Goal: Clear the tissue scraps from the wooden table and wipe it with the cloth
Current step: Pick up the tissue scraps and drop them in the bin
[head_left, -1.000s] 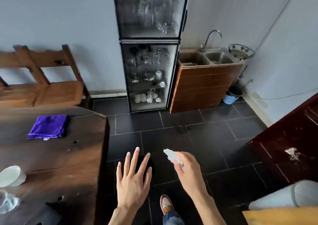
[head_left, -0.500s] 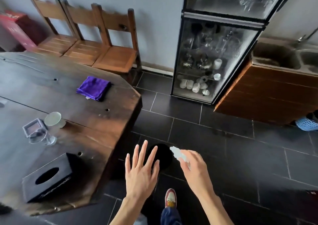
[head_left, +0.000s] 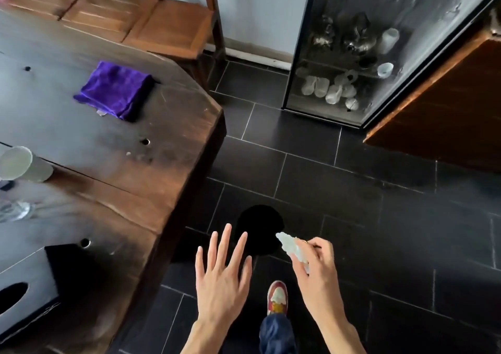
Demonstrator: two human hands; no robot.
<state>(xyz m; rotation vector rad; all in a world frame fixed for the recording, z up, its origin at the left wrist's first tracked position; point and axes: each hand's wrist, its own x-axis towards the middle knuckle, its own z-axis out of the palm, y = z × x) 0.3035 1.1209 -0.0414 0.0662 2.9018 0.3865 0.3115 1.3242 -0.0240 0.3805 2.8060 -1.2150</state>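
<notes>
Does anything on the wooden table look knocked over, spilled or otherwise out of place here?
One thing: the pale cup at the wooden table's left edge lies tipped on its side, mouth toward the camera. No spill shows around it. The purple cloth lies folded and flat, untouched.

We saw cloth on table, chairs behind it, bin on floor right of table.

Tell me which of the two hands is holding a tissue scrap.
The right hand: its fingers pinch a crumpled white tissue scrap above the black round bin. The left hand is spread open, empty.
</notes>
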